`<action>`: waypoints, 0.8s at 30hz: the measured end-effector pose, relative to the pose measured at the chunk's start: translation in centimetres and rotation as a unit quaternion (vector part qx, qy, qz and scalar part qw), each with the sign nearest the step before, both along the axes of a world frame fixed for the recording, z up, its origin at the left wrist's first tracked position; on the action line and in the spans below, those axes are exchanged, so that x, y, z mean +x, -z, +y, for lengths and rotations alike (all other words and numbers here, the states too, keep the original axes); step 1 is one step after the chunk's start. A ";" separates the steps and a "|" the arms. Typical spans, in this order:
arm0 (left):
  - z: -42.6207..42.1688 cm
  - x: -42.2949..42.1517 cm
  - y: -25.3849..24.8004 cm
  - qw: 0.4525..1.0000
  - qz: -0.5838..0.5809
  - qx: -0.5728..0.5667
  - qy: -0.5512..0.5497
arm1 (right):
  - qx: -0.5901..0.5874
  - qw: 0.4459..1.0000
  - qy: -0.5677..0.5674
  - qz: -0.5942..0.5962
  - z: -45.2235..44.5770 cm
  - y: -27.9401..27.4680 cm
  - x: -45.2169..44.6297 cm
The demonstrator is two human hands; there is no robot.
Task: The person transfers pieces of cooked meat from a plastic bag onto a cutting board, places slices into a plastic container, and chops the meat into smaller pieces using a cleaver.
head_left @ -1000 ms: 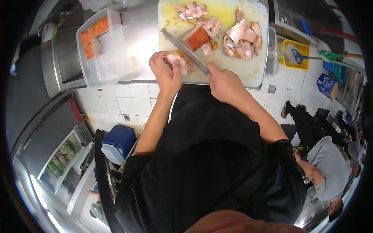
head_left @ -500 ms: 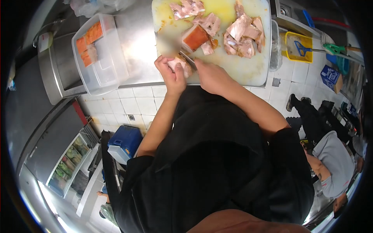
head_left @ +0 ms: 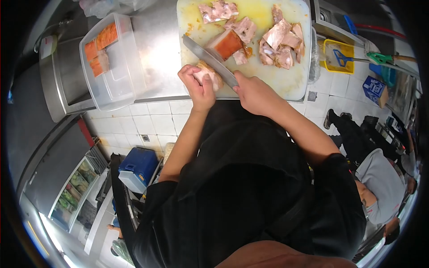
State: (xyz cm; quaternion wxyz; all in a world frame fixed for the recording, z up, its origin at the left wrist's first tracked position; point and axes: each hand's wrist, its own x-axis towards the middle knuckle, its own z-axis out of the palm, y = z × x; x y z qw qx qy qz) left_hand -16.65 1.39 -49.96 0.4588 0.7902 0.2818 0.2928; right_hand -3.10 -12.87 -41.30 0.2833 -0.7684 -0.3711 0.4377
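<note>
My left hand (head_left: 199, 88) is closed around a pale chunk of meat (head_left: 210, 77) near the front edge of the white cutting board (head_left: 286, 85). In my right hand (head_left: 255, 94) is the handle of a knife (head_left: 208, 59), its broad blade slanting up and left over the board beside the chunk. Just beyond the blade lies a block of meat with orange-brown skin (head_left: 226, 43). Cut meat pieces (head_left: 280, 42) are heaped at the board's right, and more slices (head_left: 219, 11) lie toward its far side.
Left of the board, a clear plastic tub (head_left: 120, 85) holds orange-skinned meat pieces (head_left: 99, 47) on the steel counter (head_left: 154, 40). A yellow bucket (head_left: 328, 67) is at right. Another person in a grey shirt (head_left: 380, 183) is at lower right. A blue cooler (head_left: 139, 163) stands behind left.
The knife blade, blurred before, now shows sharply, angled up-left. My right hand has shifted slightly right and down. My left hand keeps hold of the meat chunk.
</note>
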 end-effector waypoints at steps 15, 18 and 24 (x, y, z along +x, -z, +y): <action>0.2 -0.9 -0.9 0.994 0.053 0.057 0.073 | -0.032 0.995 0.039 -0.082 0.6 -0.4 0.4; 0.5 -1.4 -1.8 0.993 0.076 0.031 0.080 | -0.003 0.992 0.076 -0.103 -0.6 -3.1 2.4; 0.5 -1.7 -5.3 0.873 -0.188 -0.445 -0.066 | 0.054 0.973 0.178 -0.138 -5.5 -6.5 6.0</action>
